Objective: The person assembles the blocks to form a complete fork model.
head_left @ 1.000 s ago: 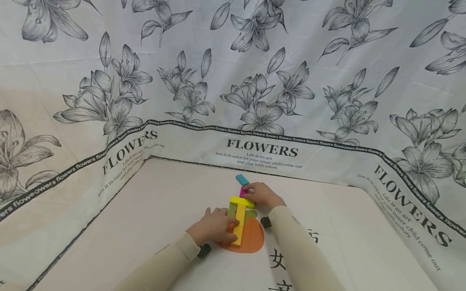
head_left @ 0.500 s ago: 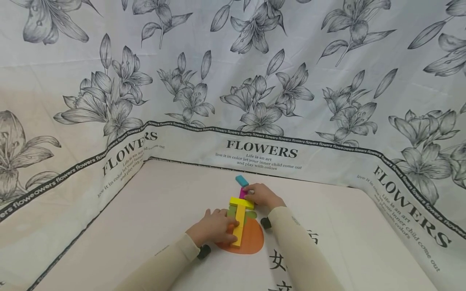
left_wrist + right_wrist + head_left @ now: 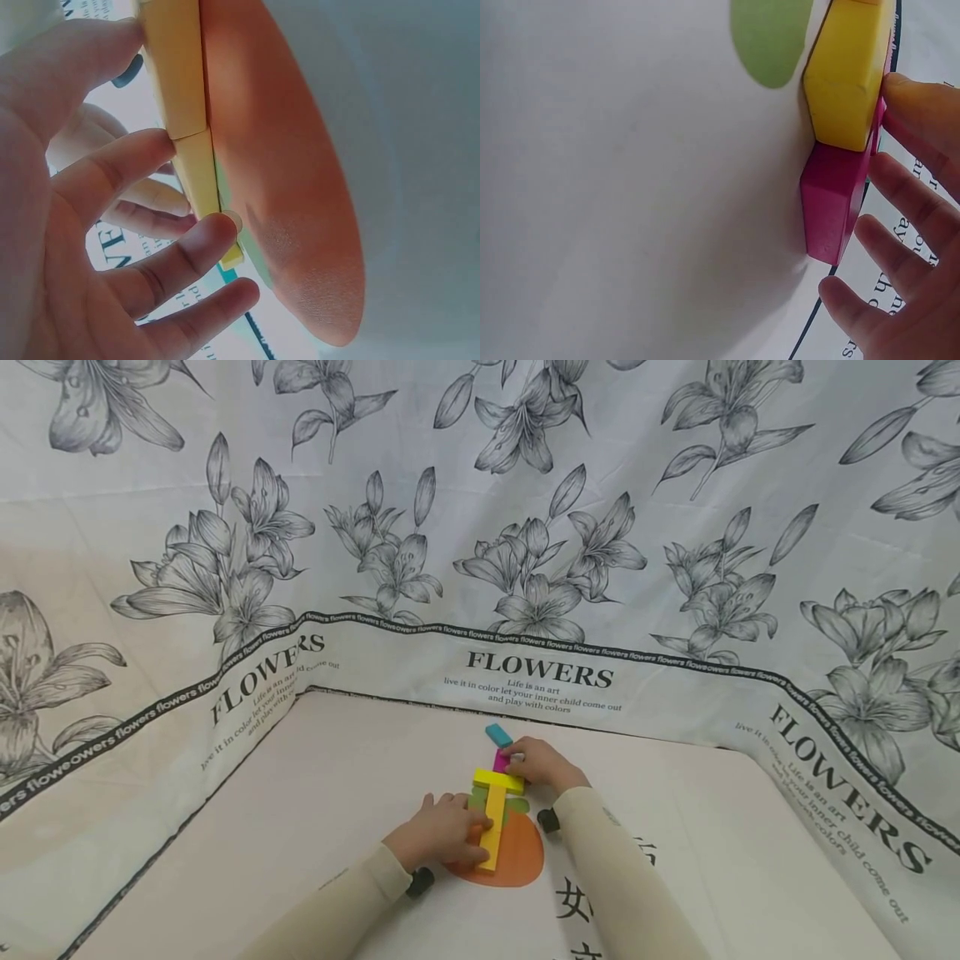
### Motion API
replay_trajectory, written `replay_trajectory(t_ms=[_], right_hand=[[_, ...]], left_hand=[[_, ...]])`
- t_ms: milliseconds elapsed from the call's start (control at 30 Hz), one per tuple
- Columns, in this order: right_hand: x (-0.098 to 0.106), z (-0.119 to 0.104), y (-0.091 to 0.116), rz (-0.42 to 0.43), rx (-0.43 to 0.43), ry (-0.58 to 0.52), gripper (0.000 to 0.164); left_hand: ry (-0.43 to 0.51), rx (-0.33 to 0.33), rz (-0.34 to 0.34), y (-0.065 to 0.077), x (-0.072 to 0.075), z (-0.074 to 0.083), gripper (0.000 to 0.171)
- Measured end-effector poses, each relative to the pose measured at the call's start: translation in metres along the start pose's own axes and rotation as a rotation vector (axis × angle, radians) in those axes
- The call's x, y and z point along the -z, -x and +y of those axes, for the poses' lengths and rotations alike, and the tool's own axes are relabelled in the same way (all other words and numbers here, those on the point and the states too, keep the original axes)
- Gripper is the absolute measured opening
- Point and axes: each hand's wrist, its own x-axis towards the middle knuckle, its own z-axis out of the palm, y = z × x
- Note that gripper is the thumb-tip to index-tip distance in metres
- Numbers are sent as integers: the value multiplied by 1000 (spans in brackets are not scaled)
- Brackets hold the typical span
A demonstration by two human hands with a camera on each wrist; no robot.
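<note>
Two yellow-orange blocks (image 3: pixel 492 827) lie end to end over a printed orange pumpkin-like shape (image 3: pixel 521 843). A bright yellow block (image 3: pixel 498 781) crosses their far end. My left hand (image 3: pixel 438 831) rests along their left side, thumb and index fingertips touching them, its fingers loosely extended. Beyond the crosspiece, my right hand (image 3: pixel 542 762) pinches a magenta block (image 3: pixel 500 762) between thumb and index finger, partly hidden. The right wrist view shows a magenta block (image 3: pixel 831 202) close against the yellow block's end. Farther out lies a blue block (image 3: pixel 498 735).
The light cloth (image 3: pixel 337 777) bears printed green leaves (image 3: pixel 517 805) and black characters (image 3: pixel 574 902). Dark round pieces show beside the left wrist (image 3: pixel 421 882) and the right wrist (image 3: pixel 549 819). Flower-printed fabric (image 3: pixel 540 568) rises behind and at both sides.
</note>
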Motion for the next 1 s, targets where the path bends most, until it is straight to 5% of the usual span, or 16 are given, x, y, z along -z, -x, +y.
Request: replay_trajectory(t_ms=[367,1000], right_hand=[[5,-3,-2,-50,2,-26,32],[26,-2,-18,23,10,102,26]], left_hand=[[27,3,-9,0,0,-2,49],[26,-2,-33,-3,2,0,47]])
